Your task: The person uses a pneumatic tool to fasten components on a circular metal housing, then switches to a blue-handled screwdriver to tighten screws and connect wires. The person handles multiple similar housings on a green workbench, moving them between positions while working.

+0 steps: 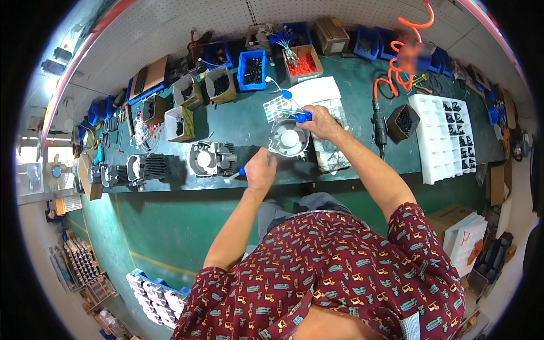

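Note:
My right hand (321, 122) is closed on a blue wired part (304, 117), just above a round cast-metal housing (289, 139). A thin lead with another blue piece (286, 94) and a whitish end stretches away from it. My left hand (261, 170) is a fist at the housing's near left, and a small blue piece with a white tip (240, 171) sticks out of its left side. The fingers hide the rest of that piece. Left of this fist, a finned motor housing (207, 160) lies near the table's front edge.
More finned housings (146, 168) line the left front of the green table. Bins of small black parts (253, 70) and red parts (303, 64) stand behind. To the right are a power screwdriver (379, 127) on an orange coiled hose, a black-filled box (403, 122) and a white foam tray (433, 139).

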A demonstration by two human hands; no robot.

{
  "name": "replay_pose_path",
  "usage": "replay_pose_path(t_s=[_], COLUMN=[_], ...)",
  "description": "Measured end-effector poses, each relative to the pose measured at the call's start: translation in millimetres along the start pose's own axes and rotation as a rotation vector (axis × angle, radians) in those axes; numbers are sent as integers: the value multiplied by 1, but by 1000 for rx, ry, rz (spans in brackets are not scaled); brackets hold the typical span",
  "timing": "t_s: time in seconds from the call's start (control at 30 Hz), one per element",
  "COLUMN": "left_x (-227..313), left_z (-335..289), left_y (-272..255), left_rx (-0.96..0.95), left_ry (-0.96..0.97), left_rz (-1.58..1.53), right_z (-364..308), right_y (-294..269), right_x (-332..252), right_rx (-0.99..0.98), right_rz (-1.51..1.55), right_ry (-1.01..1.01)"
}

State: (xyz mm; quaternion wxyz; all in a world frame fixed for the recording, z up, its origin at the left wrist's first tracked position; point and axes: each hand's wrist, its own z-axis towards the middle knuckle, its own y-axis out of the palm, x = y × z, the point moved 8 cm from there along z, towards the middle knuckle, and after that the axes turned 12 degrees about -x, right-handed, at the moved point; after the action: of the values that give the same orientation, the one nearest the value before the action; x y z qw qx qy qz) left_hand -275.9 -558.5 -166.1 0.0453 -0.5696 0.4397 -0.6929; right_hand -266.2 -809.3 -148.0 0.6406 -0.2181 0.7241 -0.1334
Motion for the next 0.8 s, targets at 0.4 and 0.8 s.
replay_pose_path(t_s=[0.4, 0.8], left_x=[-43, -35], left_z=[-4, -14], left_y=[30, 43], left_rx=[-177, -389], left_ry=[-375, -569], left_rz=[-995, -1446], right_z=[2, 5], right_y=[0, -1], right_x=[1, -2], right_rx=[28, -7], right_rz=[5, -12], right_ry=[-25, 18])
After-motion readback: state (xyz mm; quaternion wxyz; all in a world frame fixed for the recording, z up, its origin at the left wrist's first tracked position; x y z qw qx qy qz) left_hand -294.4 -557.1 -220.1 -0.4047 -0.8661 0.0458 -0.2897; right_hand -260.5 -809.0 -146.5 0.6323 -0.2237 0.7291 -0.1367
